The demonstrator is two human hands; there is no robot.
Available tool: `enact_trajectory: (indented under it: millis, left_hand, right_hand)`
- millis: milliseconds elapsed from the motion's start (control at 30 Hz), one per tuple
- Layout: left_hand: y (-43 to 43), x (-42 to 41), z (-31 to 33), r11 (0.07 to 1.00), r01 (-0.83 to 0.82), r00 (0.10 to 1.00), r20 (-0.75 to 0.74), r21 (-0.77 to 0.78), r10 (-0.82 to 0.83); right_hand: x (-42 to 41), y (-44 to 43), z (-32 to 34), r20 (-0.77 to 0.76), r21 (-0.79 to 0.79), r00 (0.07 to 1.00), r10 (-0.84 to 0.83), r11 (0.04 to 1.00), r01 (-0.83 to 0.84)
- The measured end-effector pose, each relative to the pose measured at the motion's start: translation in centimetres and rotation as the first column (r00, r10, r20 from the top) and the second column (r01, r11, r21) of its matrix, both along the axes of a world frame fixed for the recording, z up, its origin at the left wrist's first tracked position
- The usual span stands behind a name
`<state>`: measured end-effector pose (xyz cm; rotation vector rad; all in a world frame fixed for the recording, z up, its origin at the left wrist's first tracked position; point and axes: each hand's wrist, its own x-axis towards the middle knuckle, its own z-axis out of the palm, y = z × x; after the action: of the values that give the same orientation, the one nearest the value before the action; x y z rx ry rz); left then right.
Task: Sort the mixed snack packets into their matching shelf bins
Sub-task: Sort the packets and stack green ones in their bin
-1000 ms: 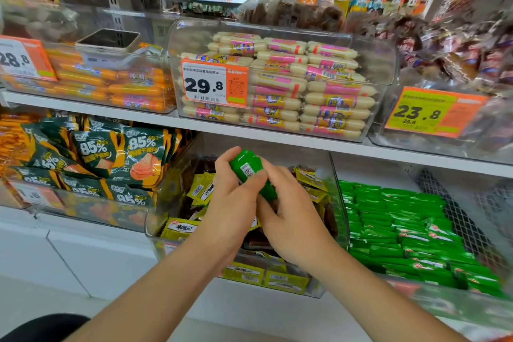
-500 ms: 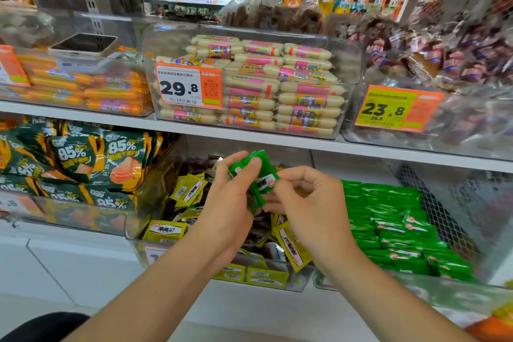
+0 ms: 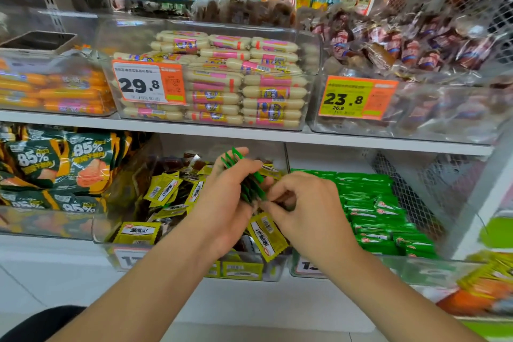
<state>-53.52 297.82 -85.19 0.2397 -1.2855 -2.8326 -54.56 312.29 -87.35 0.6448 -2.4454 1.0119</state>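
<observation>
My left hand [image 3: 224, 197] grips a small stack of green snack packets [image 3: 244, 175] edge-on above the clear bin of yellow packets [image 3: 138, 233] on the lower shelf. My right hand [image 3: 302, 203] is just to the right, fingers curled down and pinching a dark packet [image 3: 286, 200] at the lower end of the stack; what it is exactly is blurred. One yellow packet [image 3: 268, 236] lies tilted under my hands. The bin of matching green packets [image 3: 380, 219] stands directly to the right.
Dark green 85% packs [image 3: 55, 166] fill the bin at the lower left. On the shelf above stand bins of orange sausages [image 3: 61, 91], pale sausages [image 3: 244, 83] with a 29.8 tag, and brown wrapped snacks [image 3: 410, 50] with a 23.8 tag. A wire mesh panel [image 3: 410, 191] bounds the green bin.
The view has moved closer to the shelves. My left hand has turned the green packets edge-on, and my right hand has dropped lower, from the green stack to a dark packet beneath it.
</observation>
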Motion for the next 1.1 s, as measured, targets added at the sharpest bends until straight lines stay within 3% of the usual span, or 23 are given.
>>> enact_trajectory:
  millis: [67, 200, 333, 467, 533, 600, 733, 800, 867, 900, 933, 1000, 1100]
  left_hand:
    - [1.2, 0.4, 0.2, 0.999, 0.031, 0.999, -0.02, -0.012, -0.032]
    - [3.0, 0.7, 0.3, 0.989, 0.11, 0.993, -0.025, -0.102, -0.113]
    - [5.0, 1.2, 0.7, 0.917, 0.397, 0.918, 0.002, -0.031, -0.397]
    - [8.0, 0.6, 0.2, 0.945, 0.326, 0.943, -0.06, -0.01, -0.326]
    - [9.7, 0.2, -0.5, 0.97, 0.217, 0.968, -0.103, -0.11, -0.229]
    - [11.6, 0.1, -1.4, 0.933, 0.123, 0.976, -0.13, -0.338, -0.176]
    - [14.2, -1.0, -1.9, 0.83, 0.297, 0.935, -0.031, -0.472, -0.352]
    - [14.3, -2.0, -1.7, 0.716, 0.317, 0.921, 0.021, -0.622, -0.39]
    - [13.4, -2.7, -2.0, 0.404, 0.151, 0.923, -0.018, -0.902, -0.384]
    - [13.1, -2.8, -2.3, 0.229, 0.049, 0.911, -0.051, -0.972, -0.409]
    - [13.0, -2.8, -2.7, 0.116, -0.009, 0.892, -0.06, -0.993, -0.448]
    - [13.2, -2.8, -3.8, -0.006, -0.023, 0.857, -0.017, -1.0, -0.515]
    - [13.6, -3.4, -5.5, -0.257, -0.02, 0.813, 0.134, -0.966, -0.566]
  right_hand:
    - [0.6, 0.6, 0.2, 0.084, -0.027, 0.996, 0.003, 1.0, -0.001]
    - [2.4, 1.6, 0.6, 0.207, 0.035, 0.961, 0.185, 0.98, -0.196]
    - [1.9, 3.7, 0.3, 0.075, 0.214, 0.997, 0.021, 0.976, -0.037]
    - [1.0, 6.7, -0.1, -0.003, 0.241, 0.999, -0.034, 0.97, 0.034]
    - [0.6, 8.3, 0.2, 0.048, 0.058, 0.999, 0.014, 0.998, -0.017]
    - [0.2, 10.1, 0.4, 0.056, -0.051, 0.998, -0.008, 0.999, 0.011]
    - [-0.1, 13.3, -0.3, 0.122, 0.023, 0.991, -0.047, 0.999, 0.045]
    - [-0.8, 15.2, -0.2, 0.185, 0.024, 0.979, -0.082, 0.997, 0.079]
    - [-1.7, 17.3, 0.2, 0.229, 0.109, 0.966, -0.12, 0.989, 0.097]
    - [-2.2, 18.4, 0.3, 0.261, 0.204, 0.955, -0.144, 0.975, 0.091]
    - [-2.5, 19.5, 0.3, 0.303, 0.308, 0.937, -0.173, 0.948, 0.075]
    - [-3.1, 21.5, -0.1, 0.394, 0.451, 0.891, -0.224, 0.892, 0.024]
    - [-3.7, 22.9, -0.9, 0.49, 0.473, 0.845, -0.214, 0.88, -0.052]
